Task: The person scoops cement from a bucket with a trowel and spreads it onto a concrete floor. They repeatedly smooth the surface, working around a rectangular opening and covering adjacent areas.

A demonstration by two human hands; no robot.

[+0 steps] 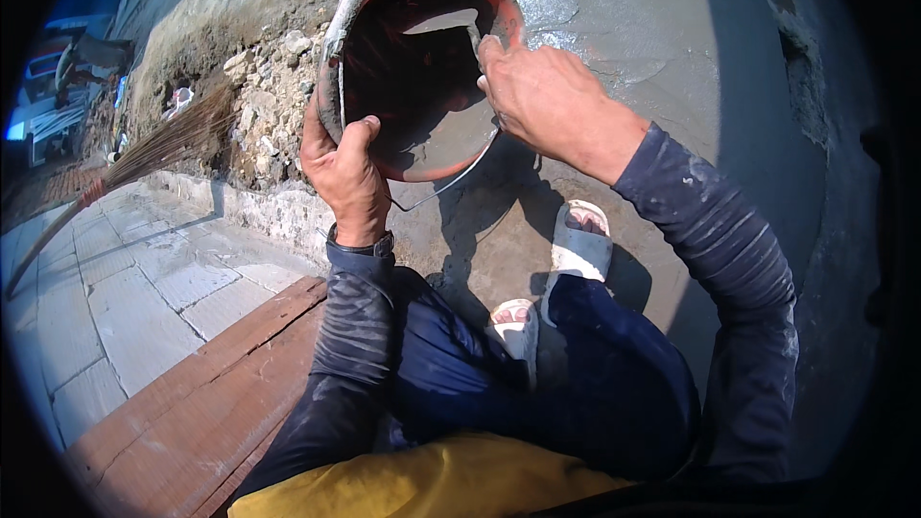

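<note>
A round bucket (414, 176), red-orange inside with a grey-crusted rim, is tipped so that its mouth faces me. My left hand (347, 173) grips its left side, the thumb over the rim and the fingers behind the wall. Inside, grey wet mortar (446, 139) lies along the lower wall. My right hand (547, 96) is closed at the right side of the mouth on a trowel (441, 23), whose flat blade reaches into the bucket. The trowel's handle is mostly hidden in my fist. A thin wire bail (444, 190) hangs below the rim.
Wet grey mortar (633, 0) covers the ground ahead and right. Broken rubble (273, 105) lines a low edge at left, with a twig broom (144, 158) leaning there. Paving slabs (144, 288) and a reddish wooden plank (221, 393) lie at lower left. My feet wear white sandals (582, 251).
</note>
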